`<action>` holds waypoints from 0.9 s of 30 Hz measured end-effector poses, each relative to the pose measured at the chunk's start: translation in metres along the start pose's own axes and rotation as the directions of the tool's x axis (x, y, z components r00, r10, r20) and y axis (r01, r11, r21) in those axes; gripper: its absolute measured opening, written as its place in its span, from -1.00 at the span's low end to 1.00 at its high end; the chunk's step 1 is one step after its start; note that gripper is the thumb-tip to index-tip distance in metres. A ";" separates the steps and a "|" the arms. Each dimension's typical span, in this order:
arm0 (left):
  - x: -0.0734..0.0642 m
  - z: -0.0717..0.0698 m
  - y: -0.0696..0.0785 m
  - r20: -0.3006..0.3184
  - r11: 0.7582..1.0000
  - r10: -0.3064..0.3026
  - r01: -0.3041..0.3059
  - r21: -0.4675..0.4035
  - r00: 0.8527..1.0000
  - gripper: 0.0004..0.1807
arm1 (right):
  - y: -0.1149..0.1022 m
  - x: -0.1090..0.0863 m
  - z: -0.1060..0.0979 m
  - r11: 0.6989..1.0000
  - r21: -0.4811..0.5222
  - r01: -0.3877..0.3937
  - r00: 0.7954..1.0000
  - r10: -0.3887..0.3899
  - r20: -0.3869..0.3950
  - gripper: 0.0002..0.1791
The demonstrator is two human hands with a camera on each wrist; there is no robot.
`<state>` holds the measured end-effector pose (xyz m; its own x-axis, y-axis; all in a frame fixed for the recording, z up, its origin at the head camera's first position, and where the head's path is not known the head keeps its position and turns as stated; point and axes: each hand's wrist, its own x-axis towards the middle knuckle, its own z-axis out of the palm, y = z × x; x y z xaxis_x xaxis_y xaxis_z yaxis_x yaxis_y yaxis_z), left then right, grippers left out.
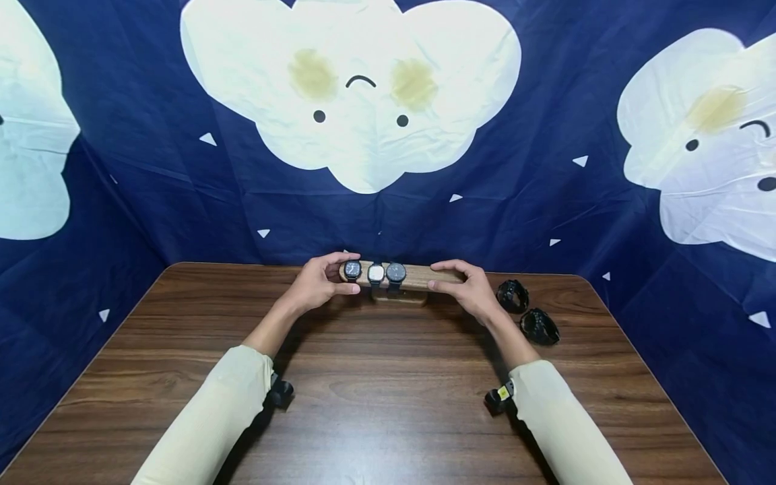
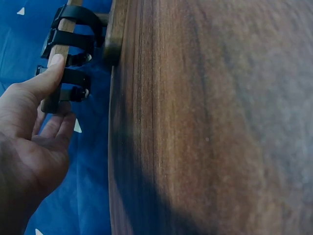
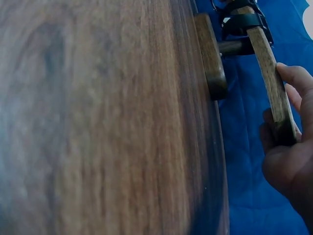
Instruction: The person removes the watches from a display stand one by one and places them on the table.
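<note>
My left grip and right grip are pinching opposite ends of a long brown wooden bar, its axis running crosswise.

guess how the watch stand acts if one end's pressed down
The stand would probably tip: its long bar overhangs a shorter base. The straight wood looks stiff. Three watches near the left hand may make that end heavier.

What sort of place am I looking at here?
Probably an indoor filming or work corner: a blue cloth printed with clouds hangs behind and beside a wooden table, where three watches are looped round a wooden stand.
</note>
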<state>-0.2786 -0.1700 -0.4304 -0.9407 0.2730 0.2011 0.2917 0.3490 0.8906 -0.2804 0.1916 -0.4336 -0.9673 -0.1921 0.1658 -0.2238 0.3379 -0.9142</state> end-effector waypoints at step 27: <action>0.001 -0.004 0.002 0.017 0.999 0.009 -0.009 0.031 1.000 -0.23 | 0.001 -0.001 -0.002 1.000 -0.009 -0.005 1.000 0.005 -0.002 -0.53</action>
<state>-0.2800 -0.1723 -0.4272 -0.9351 0.2914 0.2017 0.3056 0.3743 0.8755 -0.2798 0.1941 -0.4340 -0.9686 -0.1886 0.1619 -0.2200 0.3471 -0.9117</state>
